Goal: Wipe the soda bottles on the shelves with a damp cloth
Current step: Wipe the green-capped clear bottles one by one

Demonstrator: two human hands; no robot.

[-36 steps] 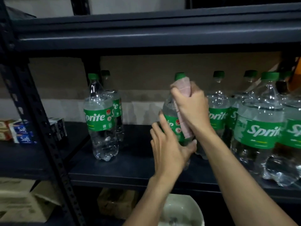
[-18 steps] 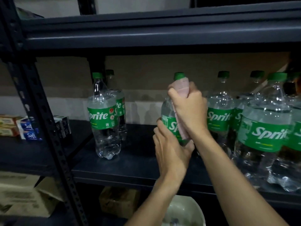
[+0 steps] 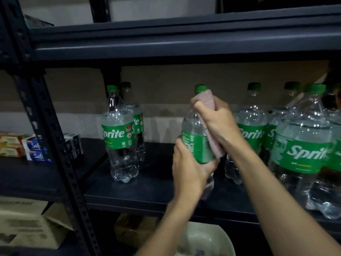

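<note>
l hand (image 3: 190, 172) grips sprite bottle (image 3: 195, 148) low, r hand (image 3: 219, 124) wraps cloth (image 3: 204, 97) round its neck; btm hidden.

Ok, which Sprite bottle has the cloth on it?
The middle bottle: the left hand holds its label and the right hand grips a pink cloth round its neck. The left pair and right group stand untouched.

Bottles (image 3: 120, 137) on shelf (image 3: 156, 183)
</note>
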